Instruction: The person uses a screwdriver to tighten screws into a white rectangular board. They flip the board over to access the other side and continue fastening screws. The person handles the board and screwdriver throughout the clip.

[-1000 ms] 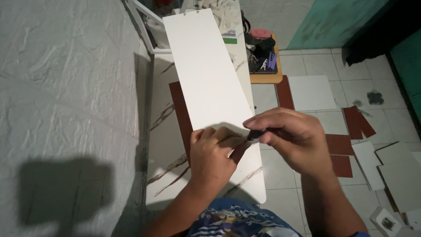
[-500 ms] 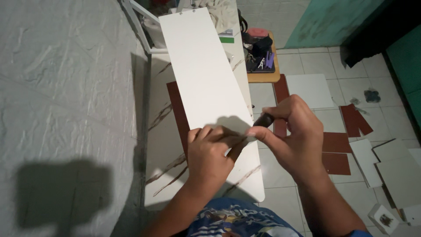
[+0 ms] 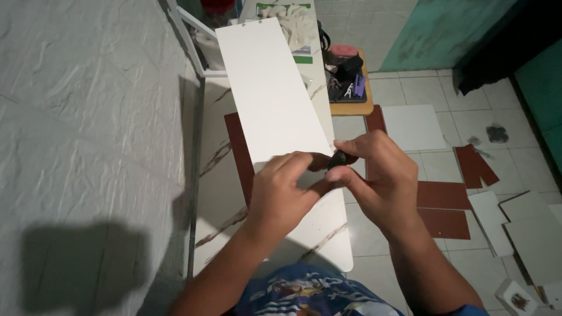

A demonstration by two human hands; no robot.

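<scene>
We look down on our two hands meeting at the near end of a long white panel (image 3: 272, 93) that lies along a marble-patterned table (image 3: 219, 175) and runs away from us. Our left hand (image 3: 281, 190) is curled, fingers bent over the panel's near edge, thumb pressing toward the other hand. Our right hand (image 3: 377, 175) is closed in a pinch around a small dark tool (image 3: 338, 159), held between thumb and forefinger just at the panel's right corner; only its tip shows, so we cannot tell what kind it is. The two hands touch at the fingertips. A brown sheet (image 3: 239, 146) lies under the panel. On the tiled floor to our right lie brown pieces (image 3: 443, 195) and white pieces (image 3: 413, 126), and a small wooden stool (image 3: 351, 108) carries dark odds and ends.
</scene>
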